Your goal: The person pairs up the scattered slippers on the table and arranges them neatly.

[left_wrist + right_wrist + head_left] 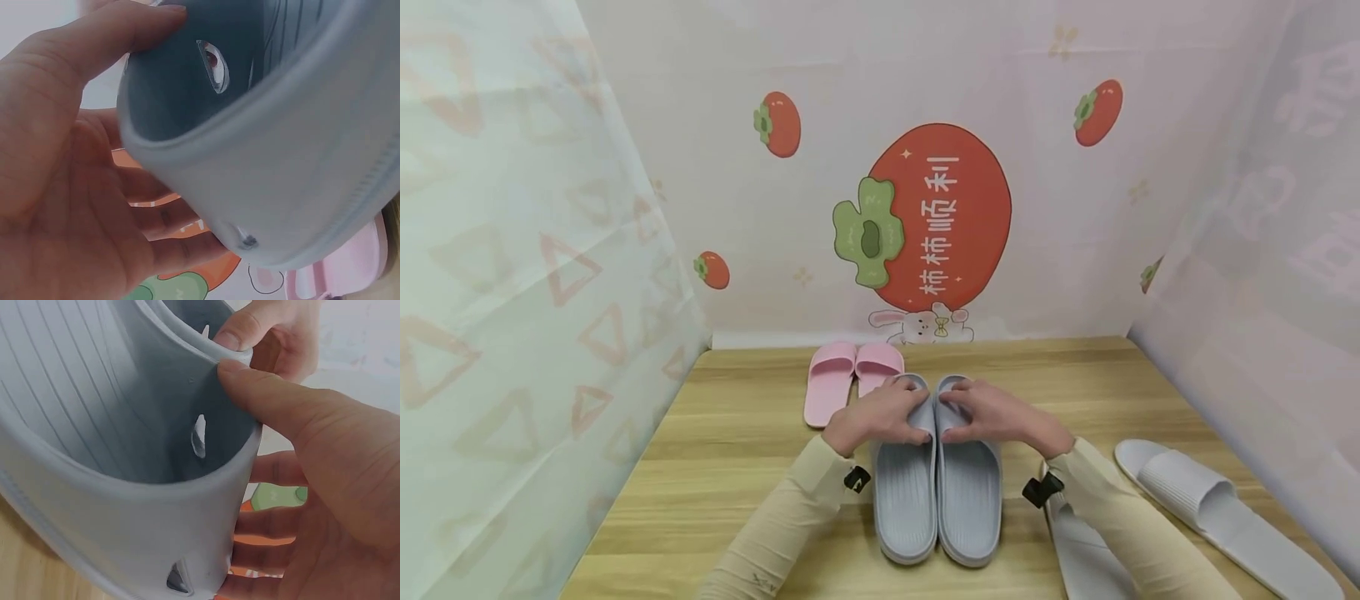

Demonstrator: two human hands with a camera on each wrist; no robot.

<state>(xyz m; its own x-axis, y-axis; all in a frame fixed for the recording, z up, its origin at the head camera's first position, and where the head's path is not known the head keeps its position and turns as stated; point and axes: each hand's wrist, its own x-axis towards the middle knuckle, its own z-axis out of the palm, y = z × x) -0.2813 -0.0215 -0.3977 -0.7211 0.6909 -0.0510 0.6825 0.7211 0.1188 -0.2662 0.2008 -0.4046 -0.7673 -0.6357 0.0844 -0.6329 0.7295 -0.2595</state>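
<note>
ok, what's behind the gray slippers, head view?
Pink slippers, back and left, then the printed backdrop. The left hand hides the heel of the right pink slipper.

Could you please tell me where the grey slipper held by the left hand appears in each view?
Head: low centre; the left hand grips this grey slipper.
Left wrist: it fills the upper right.
Right wrist: partly shown at the top, beyond the nearer slipper.
Shared landmark: the green leaf on the big printed persimmon, near centre in head, bottom edge in left wrist, between the right hand's fingers in right wrist.
</note>
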